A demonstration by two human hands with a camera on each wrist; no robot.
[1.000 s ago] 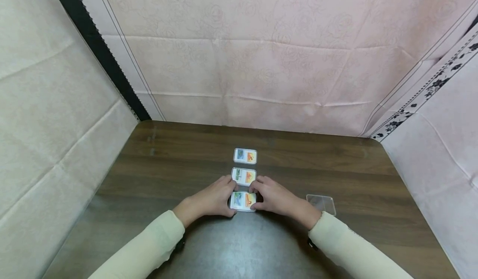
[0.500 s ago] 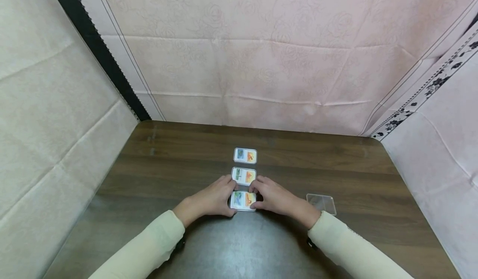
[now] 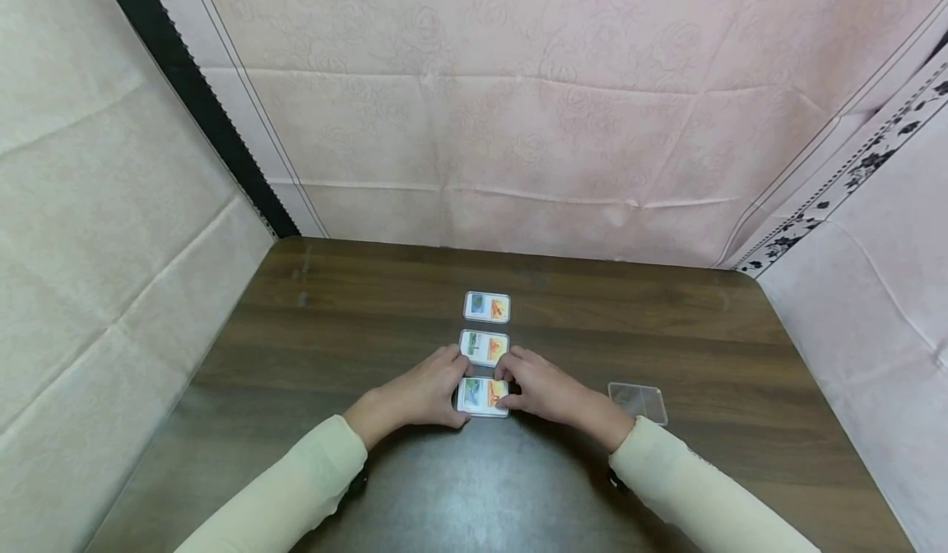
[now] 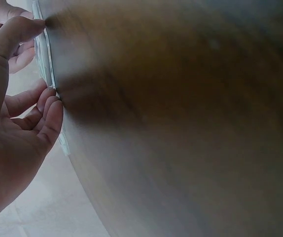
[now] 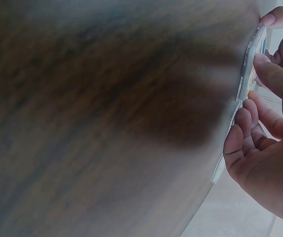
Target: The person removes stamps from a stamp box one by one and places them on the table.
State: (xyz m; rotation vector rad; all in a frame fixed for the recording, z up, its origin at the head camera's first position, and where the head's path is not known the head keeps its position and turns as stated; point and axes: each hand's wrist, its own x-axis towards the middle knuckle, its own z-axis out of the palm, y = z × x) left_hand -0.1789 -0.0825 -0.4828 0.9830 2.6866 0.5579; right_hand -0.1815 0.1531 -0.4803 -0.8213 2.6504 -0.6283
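Note:
Three flat clear cases with picture cards lie in a column on the brown table: a far case [image 3: 486, 307], a middle case [image 3: 483, 347] and a near case [image 3: 477, 397]. My left hand [image 3: 418, 392] holds the left end of the near case, thumb at its front corner and fingers at its back corner. At the right end my right hand [image 3: 544, 388] grips the same case. Its thumb [image 5: 269, 71] rests on the case's edge in the right wrist view, with the other fingers curled by the gap behind it. The hands partly cover the case's ends.
An empty-looking clear plastic tray or lid [image 3: 638, 403] lies on the table [image 3: 333, 314] to the right, beside my right forearm. Pale cloth [image 3: 474, 141] hangs behind the table's far edge and along both sides.
My right thumb has shifted slightly away from me along the near case. Both hands otherwise keep their places, and the cases look unmoved.

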